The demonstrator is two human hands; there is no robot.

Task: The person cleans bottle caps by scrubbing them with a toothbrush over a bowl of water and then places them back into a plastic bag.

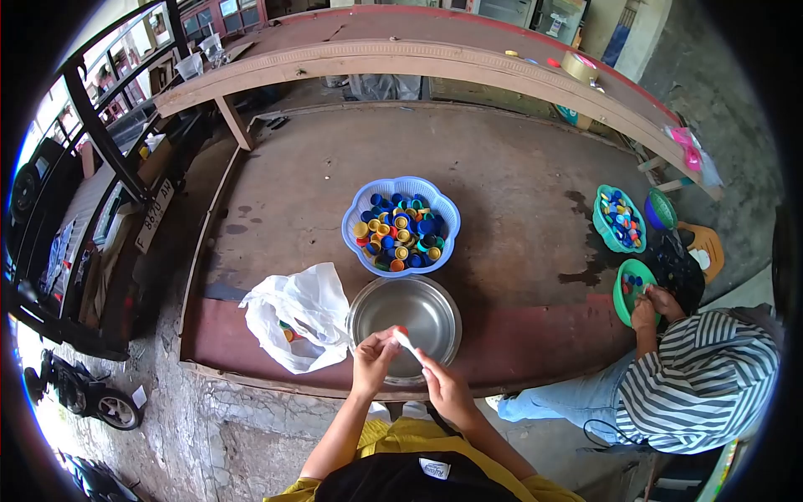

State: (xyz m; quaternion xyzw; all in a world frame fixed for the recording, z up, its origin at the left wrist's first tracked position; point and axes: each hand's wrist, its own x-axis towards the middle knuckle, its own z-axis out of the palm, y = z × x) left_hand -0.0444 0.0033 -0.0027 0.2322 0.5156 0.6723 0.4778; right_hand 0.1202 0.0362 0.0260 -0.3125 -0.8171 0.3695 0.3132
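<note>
Over the near part of a steel bowl point(360, 305), my left hand point(375, 358) pinches a small red cap point(401, 330). My right hand point(449, 391) is closed on the lower end of a slim white strip-like thing point(407, 342), whose upper end meets the cap; its exact kind I cannot tell. The bowl's visible inside is bare metal. Just beyond it stands a blue scalloped basket point(355, 212) full of blue, yellow, red and green bottle caps point(401, 234). Left of the bowl lies a crumpled white plastic bag point(305, 297) with a few caps showing inside.
On the right, a person in a striped top point(698, 376) works with both hands over a green bowl point(621, 301). A teal basket of caps point(603, 219) stands beyond it. A raised wooden ledge point(401, 57) borders the table's point(276, 192) far side.
</note>
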